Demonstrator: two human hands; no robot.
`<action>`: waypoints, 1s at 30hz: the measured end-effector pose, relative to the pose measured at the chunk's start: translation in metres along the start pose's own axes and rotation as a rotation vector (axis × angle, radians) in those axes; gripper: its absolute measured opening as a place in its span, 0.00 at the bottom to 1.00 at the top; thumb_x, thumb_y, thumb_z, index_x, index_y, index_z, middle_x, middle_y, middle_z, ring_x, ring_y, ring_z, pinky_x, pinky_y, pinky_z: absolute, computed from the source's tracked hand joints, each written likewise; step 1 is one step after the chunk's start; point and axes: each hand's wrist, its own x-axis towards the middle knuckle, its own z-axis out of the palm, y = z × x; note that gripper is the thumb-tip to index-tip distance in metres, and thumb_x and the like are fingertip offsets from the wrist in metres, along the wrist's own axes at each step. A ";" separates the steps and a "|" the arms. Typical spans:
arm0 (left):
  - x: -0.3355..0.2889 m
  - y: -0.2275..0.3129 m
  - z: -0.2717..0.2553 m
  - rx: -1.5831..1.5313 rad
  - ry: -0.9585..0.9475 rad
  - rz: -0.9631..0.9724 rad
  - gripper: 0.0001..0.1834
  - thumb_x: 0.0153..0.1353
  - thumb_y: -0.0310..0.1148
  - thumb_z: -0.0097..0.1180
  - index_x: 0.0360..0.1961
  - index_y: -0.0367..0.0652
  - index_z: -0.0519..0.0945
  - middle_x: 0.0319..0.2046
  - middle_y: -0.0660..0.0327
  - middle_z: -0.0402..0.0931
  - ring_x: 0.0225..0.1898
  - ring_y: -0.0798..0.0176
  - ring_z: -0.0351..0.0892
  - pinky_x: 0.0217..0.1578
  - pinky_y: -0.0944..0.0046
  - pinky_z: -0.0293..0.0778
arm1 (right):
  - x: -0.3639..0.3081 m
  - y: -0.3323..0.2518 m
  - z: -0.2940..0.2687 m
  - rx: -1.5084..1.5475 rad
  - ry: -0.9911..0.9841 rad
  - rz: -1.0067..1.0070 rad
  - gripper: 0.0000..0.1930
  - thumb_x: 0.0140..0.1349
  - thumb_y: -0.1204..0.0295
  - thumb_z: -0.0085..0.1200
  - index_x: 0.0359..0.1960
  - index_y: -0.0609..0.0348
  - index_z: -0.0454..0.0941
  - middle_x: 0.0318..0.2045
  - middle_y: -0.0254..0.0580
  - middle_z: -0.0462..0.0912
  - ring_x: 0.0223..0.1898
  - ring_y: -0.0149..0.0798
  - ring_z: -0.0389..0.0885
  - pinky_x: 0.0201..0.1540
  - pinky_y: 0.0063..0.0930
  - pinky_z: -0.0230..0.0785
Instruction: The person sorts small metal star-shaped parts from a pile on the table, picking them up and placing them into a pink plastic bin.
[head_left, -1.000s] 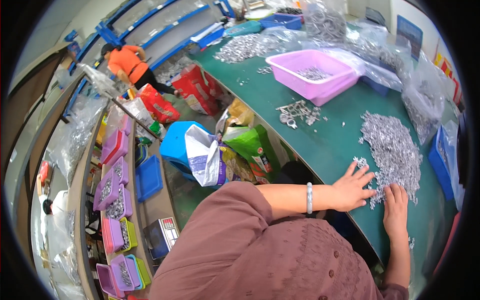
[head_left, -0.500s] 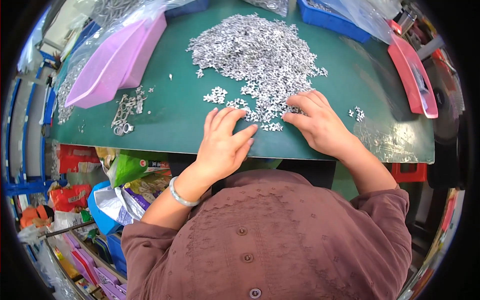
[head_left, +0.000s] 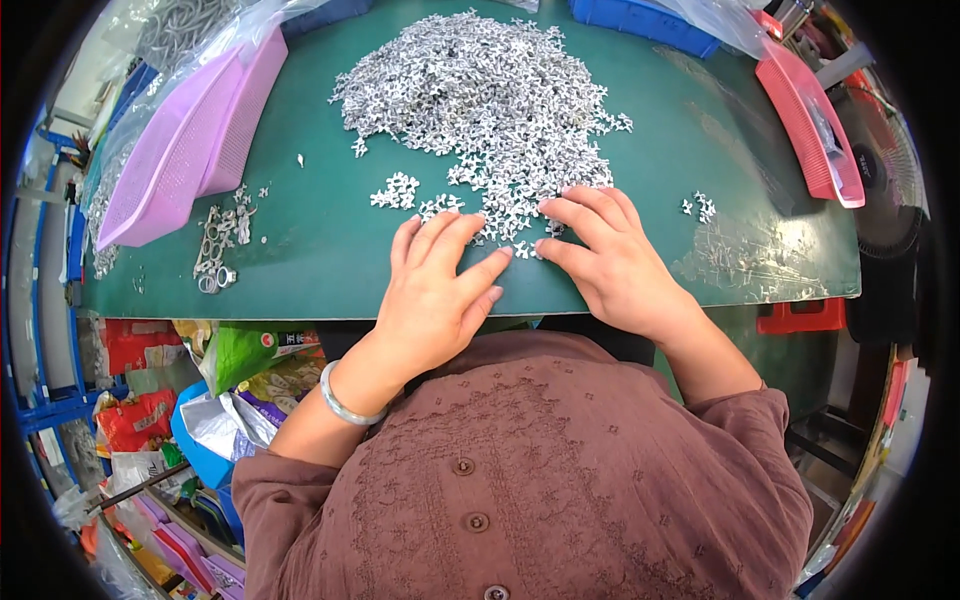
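A large heap of small silver-grey branched metal pieces (head_left: 480, 90) spreads over the green table (head_left: 330, 230), narrowing toward me. At its near edge, my left hand (head_left: 432, 285) lies with fingers apart, fingertips beside the loose pieces; a pale bangle (head_left: 345, 400) circles that wrist. Opposite it, my right hand (head_left: 615, 260) rests with curved, spread fingers touching the heap's near right side. A few pieces lie between the two thumbs. Nothing is visibly gripped in either hand, though the right fingertips partly cover pieces. A small separate cluster (head_left: 395, 190) sits beyond my left fingers.
A purple basket (head_left: 190, 150) leans at the left, near metal rings and chained parts (head_left: 222, 240). Several loose pieces (head_left: 705, 207) lie right of my right hand. A red basket (head_left: 812, 130) stands at the right edge, a blue tray (head_left: 645, 28) at the back.
The whole view has shifted, so the table's things sit further left in it. Relative to the heap, my left hand has moved right, closer to my right hand. Both hands stay spread.
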 end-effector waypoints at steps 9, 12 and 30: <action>-0.004 0.000 0.004 -0.098 0.097 0.039 0.16 0.52 0.27 0.64 0.45 0.44 0.84 0.54 0.50 0.74 0.59 0.41 0.70 0.60 0.42 0.62 | -0.011 -0.005 0.006 0.127 0.130 0.141 0.09 0.51 0.73 0.65 0.34 0.58 0.82 0.53 0.44 0.76 0.60 0.51 0.68 0.62 0.53 0.58; -0.008 -0.002 0.006 -0.090 0.116 0.025 0.16 0.51 0.27 0.65 0.44 0.42 0.83 0.53 0.50 0.75 0.58 0.41 0.70 0.58 0.43 0.64 | -0.013 -0.003 0.007 0.091 0.144 0.124 0.09 0.51 0.73 0.65 0.34 0.58 0.81 0.53 0.44 0.76 0.60 0.52 0.68 0.62 0.53 0.58; 0.004 0.008 0.017 -0.072 0.208 -0.045 0.16 0.44 0.26 0.70 0.36 0.41 0.82 0.41 0.57 0.76 0.46 0.50 0.75 0.50 0.52 0.66 | -0.016 -0.004 0.009 0.055 0.145 0.181 0.07 0.54 0.75 0.61 0.36 0.58 0.81 0.53 0.41 0.76 0.61 0.50 0.68 0.64 0.55 0.55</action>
